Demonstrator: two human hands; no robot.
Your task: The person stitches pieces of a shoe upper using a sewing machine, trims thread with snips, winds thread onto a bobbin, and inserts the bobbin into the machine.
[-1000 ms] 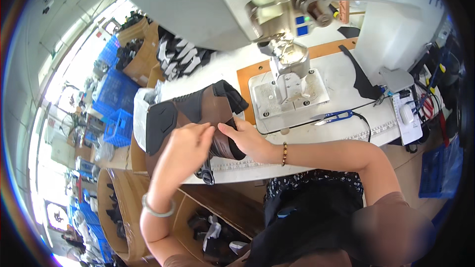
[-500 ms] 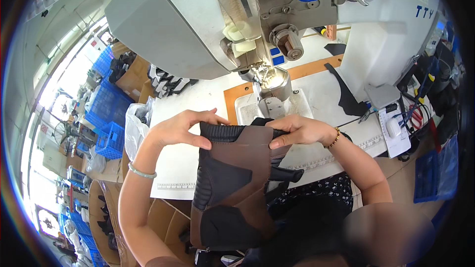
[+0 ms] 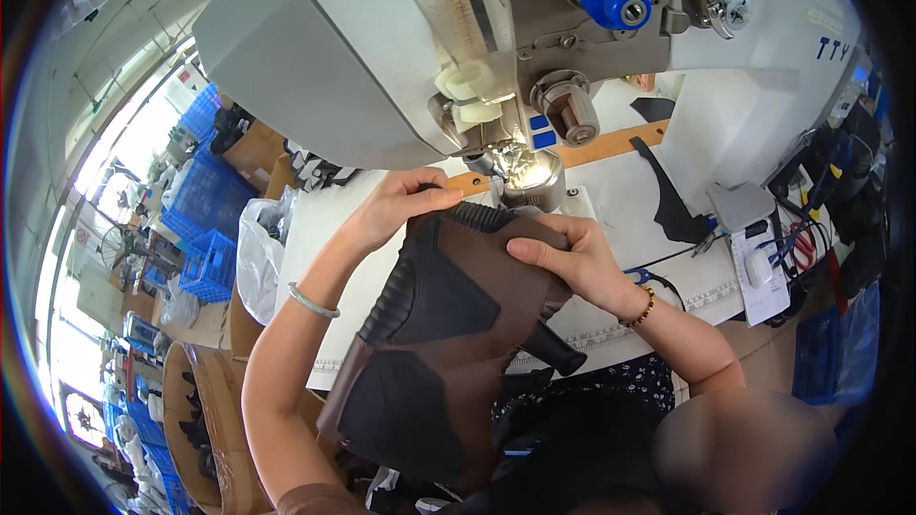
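Observation:
A brown boot upper with black panels and ribbed black sections hangs from both my hands, its top edge toward the sewing machine. My left hand pinches the top left corner, thumb on the near face. At the top right, my right hand grips the edge with its thumb pressed on the brown leather; its other fingers are mostly hidden behind. The upper's lower part reaches down over my lap, tilted to the left. A black strap-like piece sticks out at its right side. The lit needle area is just beyond the top edge.
On the white table, a curved black cutout lies right of the machine's post. Blue-handled scissors rest near my right wrist. A cardboard box stands at the lower left, blue crates farther out.
The upper has tilted, its top shifting right and away from me and its lower end swinging left. Both hands moved with it, the left one farther toward the machine.

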